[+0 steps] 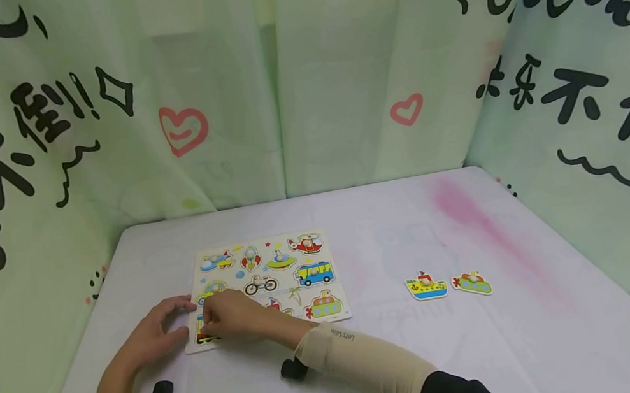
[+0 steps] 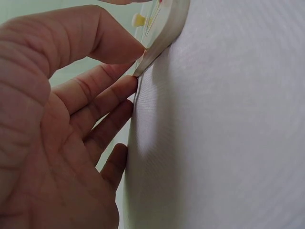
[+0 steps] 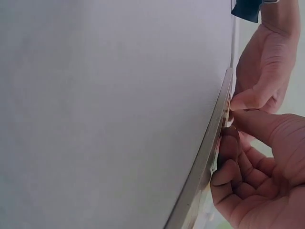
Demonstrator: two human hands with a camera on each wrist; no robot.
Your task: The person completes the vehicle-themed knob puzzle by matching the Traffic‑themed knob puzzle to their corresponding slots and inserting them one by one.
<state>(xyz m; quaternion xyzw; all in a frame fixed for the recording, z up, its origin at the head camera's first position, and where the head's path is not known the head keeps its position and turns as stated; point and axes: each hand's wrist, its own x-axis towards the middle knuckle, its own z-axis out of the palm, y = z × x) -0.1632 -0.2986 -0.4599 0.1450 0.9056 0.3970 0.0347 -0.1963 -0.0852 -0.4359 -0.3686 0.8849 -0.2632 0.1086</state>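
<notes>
A knobbed vehicle puzzle board (image 1: 296,293) lies flat on the table, slightly left of centre. My left hand (image 1: 159,331) rests its thumb and fingertips against the board's left edge; in the left wrist view the thumb (image 2: 102,36) touches that edge. My right hand (image 1: 235,317) reaches across the board and pinches a puzzle piece (image 1: 205,337) at its lower left corner. The piece shows red, yellow and dark wheels, but the fingers cover most of it. In the right wrist view, thumb and index finger meet just above the board (image 3: 198,162).
Two loose puzzle pieces, a boat (image 1: 426,287) and a submarine (image 1: 472,283), lie on the white table (image 1: 389,349) to the right of the board. Printed curtains (image 1: 338,91) stand around the back and sides. A pink stain (image 1: 478,218) marks the cloth.
</notes>
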